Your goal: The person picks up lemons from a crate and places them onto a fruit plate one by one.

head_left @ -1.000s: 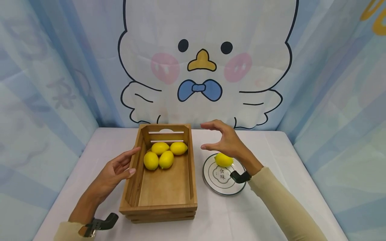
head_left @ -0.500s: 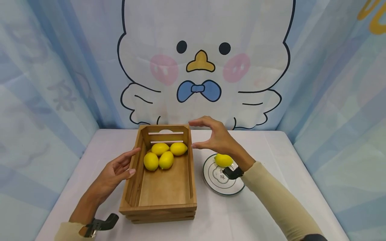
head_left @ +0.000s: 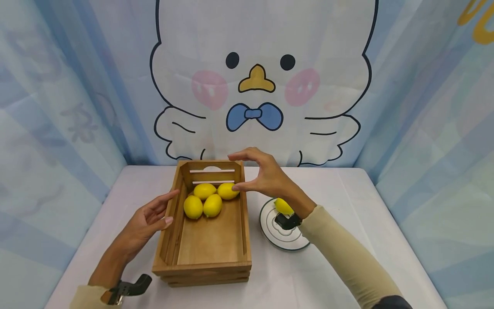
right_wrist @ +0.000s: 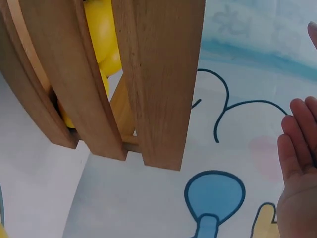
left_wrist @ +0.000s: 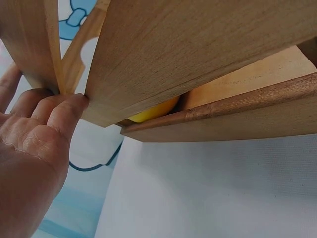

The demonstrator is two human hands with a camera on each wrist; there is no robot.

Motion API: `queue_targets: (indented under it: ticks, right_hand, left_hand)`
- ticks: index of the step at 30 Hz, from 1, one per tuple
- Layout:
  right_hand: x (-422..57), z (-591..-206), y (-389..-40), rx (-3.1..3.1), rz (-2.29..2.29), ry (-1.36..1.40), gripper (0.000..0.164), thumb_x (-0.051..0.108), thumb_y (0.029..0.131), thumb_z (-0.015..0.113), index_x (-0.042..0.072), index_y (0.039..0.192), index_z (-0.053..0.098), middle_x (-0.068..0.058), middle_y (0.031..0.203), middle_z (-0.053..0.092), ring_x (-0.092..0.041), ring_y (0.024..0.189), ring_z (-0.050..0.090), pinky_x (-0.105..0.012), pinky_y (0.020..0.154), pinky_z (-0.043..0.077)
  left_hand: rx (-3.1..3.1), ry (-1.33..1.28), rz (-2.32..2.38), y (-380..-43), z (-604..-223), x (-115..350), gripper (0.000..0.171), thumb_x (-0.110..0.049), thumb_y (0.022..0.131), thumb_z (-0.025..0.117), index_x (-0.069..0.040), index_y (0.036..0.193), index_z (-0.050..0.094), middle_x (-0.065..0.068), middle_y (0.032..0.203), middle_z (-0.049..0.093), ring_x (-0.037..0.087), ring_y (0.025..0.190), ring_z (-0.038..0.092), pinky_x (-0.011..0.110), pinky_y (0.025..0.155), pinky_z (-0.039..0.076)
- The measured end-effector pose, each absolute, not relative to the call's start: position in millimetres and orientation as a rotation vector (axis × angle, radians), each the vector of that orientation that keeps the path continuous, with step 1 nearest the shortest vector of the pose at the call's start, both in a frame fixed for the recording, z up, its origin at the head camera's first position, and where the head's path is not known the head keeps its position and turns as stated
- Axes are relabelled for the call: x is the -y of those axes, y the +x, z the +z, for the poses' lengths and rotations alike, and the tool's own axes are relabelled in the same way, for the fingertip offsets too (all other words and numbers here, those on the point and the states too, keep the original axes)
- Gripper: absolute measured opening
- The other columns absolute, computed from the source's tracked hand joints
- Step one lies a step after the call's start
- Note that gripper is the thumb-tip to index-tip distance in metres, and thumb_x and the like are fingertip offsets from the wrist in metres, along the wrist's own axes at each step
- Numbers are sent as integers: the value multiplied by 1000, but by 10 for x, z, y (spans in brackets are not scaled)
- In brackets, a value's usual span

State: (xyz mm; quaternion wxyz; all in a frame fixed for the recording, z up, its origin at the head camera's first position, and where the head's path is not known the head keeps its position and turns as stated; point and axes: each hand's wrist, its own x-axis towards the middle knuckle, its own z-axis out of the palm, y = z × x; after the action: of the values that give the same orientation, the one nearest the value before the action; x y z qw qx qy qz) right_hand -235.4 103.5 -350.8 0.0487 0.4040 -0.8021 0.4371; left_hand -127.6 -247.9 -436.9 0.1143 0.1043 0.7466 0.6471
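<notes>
A slatted wooden crate (head_left: 210, 249) stands on the table with several yellow lemons (head_left: 193, 207) grouped at its far end. My left hand (head_left: 144, 221) touches the crate's left side; in the left wrist view its fingertips meet a wooden slat (left_wrist: 163, 54). My right hand (head_left: 266, 174) hovers over the crate's far right corner, thumb and fingers spread apart with nothing between them. To the crate's right, another lemon (head_left: 283, 207) sits on a white plate (head_left: 270, 234) with a dark rim, partly hidden by my right wrist.
A white cloth covers the table (head_left: 308, 283). Behind it hangs a curtain (head_left: 258, 141) printed with a cartoon bird, and blue-white curtains close off both sides. Each wrist wears a black camera mount (head_left: 133, 285).
My right hand has moved left from above the plate to over the crate's far right corner, holding nothing. The left hand, crate and lemons stay in place.
</notes>
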Motion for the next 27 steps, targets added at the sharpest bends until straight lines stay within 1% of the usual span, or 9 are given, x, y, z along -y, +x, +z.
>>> queue_targets:
  ticks: [3,6,10,14,17,20,22,27]
  right_hand:
    - [-990,-3516,-2353,2441,1335,1253,68,37,73,88,25,134,60,11,132,61,-9,127,51,-39,114,40]
    - [-937,-3536,-2355,2447,1350,1260,69,35,73,89,23,135,60,9,132,61,-9,127,50,-40,114,39]
    - [-843,-3539,-2340,2451,1398,1278,70,28,72,90,16,134,61,0,132,62,-14,127,52,-41,115,38]
    - [-749,-3451,-2258,2431,1438,1315,69,17,71,91,7,132,61,-11,129,64,-25,126,53,-47,114,39]
    - [-701,-3364,-2188,2427,1431,1348,68,14,71,91,2,131,61,-14,129,63,-25,125,54,-46,113,40]
    - [-659,-3343,-2174,2426,1424,1376,67,13,71,91,2,130,61,-11,130,64,-22,126,54,-40,114,41]
    - [-625,-3415,-2226,2421,1431,1389,67,13,70,91,4,130,62,-10,130,64,-21,127,55,-38,114,41]
    - [-554,-3661,-2403,2442,1410,1426,67,22,70,92,15,130,63,-2,131,63,-15,129,54,-35,113,42]
  left_hand:
    - [-2188,303,1894,-1270,-4370,2475,64,-12,100,59,-26,156,33,-3,168,18,25,156,11,4,103,35]
    - [-2188,312,1896,-1264,-4368,2472,64,-11,100,59,-26,156,33,-2,168,18,26,156,11,4,103,35]
    - [-2183,329,1909,-1259,-4372,2469,63,-11,100,58,-26,156,33,-1,168,17,26,156,10,5,104,35]
    - [-2178,326,1916,-1261,-4376,2465,63,-11,100,58,-27,156,33,-1,168,16,26,156,10,6,104,35]
    - [-2181,316,1909,-1263,-4377,2464,63,-11,100,58,-27,156,33,-2,168,16,27,156,9,6,104,35]
    - [-2189,309,1899,-1267,-4374,2469,63,-11,100,58,-27,156,33,-2,168,16,28,156,10,6,103,35]
    - [-2190,305,1896,-1269,-4368,2472,63,-12,100,58,-27,156,33,-2,168,16,28,155,11,6,103,36]
    - [-2194,291,1889,-1273,-4361,2478,63,-13,100,59,-28,156,33,-2,168,17,28,155,12,6,103,36]
